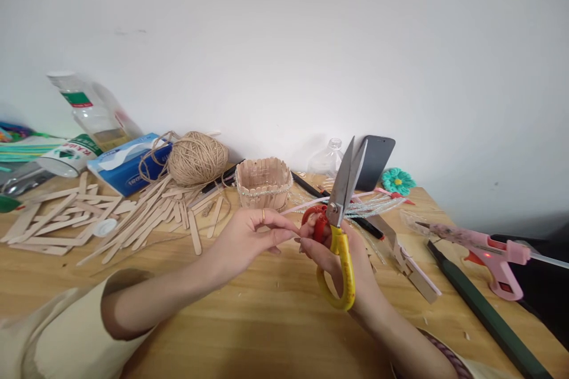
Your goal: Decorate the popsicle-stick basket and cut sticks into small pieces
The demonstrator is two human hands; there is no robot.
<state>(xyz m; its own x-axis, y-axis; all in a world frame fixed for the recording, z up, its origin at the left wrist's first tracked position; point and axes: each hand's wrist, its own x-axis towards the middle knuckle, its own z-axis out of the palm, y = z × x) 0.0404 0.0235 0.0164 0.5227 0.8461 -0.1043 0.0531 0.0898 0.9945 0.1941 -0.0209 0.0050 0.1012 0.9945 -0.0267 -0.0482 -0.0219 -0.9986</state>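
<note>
left of the scissors (336, 208), blue box (116, 173) with blurred pale lettering (136, 180)

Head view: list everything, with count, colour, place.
Wall: one, white, back
Table: one, wood, below
Scissors: one, red and yellow, centre
Strip: one, pink, centre
Basket: one, wood, centre
Twine: one, tan, left of basket
Sticks: many, pale, left
Cap: one, white, left
Tissues: one pack, blue, left
Container: one, white-green, left
Bundle: one, green, left
Tall bottle: one, clear, left
Small bottle: one, clear, back
Phone: one, black, against wall
Flower: one, teal, beside phone
Strands: several, silvery, right
Rods: several, black, centre
Glue gun: one, pink, right
Bar: one, green, right
Wood piece: one, tan, right
Left hand: one, centre
Right hand: one, holding scissors
</note>
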